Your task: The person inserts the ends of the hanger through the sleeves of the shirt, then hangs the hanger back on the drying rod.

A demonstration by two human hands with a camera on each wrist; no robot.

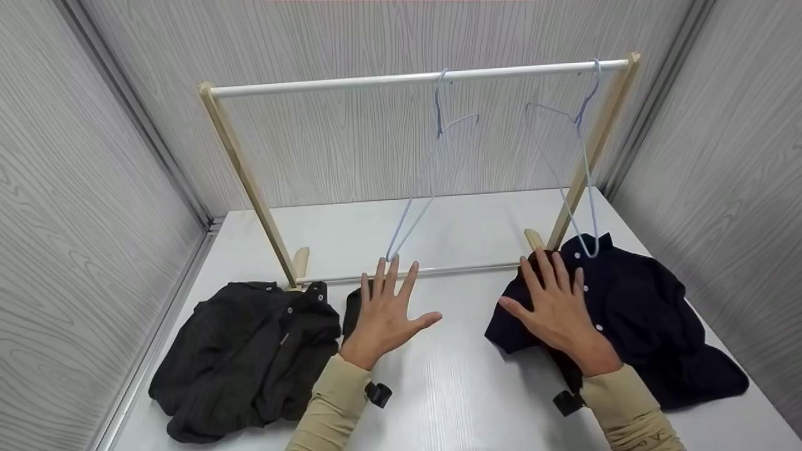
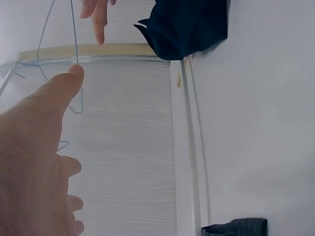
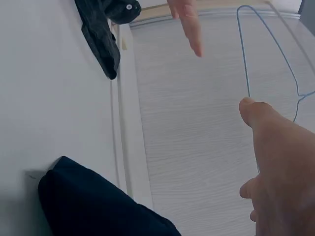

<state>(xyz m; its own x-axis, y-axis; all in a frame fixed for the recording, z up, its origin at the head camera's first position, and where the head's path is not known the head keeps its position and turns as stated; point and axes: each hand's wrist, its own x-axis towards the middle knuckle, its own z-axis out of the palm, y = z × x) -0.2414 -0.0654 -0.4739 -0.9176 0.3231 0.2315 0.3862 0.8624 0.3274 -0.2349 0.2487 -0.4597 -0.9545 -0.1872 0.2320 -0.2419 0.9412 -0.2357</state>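
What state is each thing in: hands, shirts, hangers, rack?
Left hand: fingers spread, holding nothing
Right hand: fingers spread, holding nothing
Dark grey shirt: rumpled, lying on table
Navy shirt: rumpled, lying on table
Middle hanger: bare, hooked on rail
Right hanger: bare, hooked on rail
Clothes rack: standing upright

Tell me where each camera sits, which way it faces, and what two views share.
Head: worn on the head, facing forward and down at a pale-wood, white-barred rack, two light-blue wire hangers, a charcoal buttoned shirt and a navy buttoned shirt; left hand, right hand and beige sleeves show.
Left wrist: facing the rack past the left thumb, picture sideways; right fingers at top.
Right wrist: facing the rack past the right thumb, also sideways; left fingers at top.
Shared: both wrist views show the navy shirt and hanger wire.
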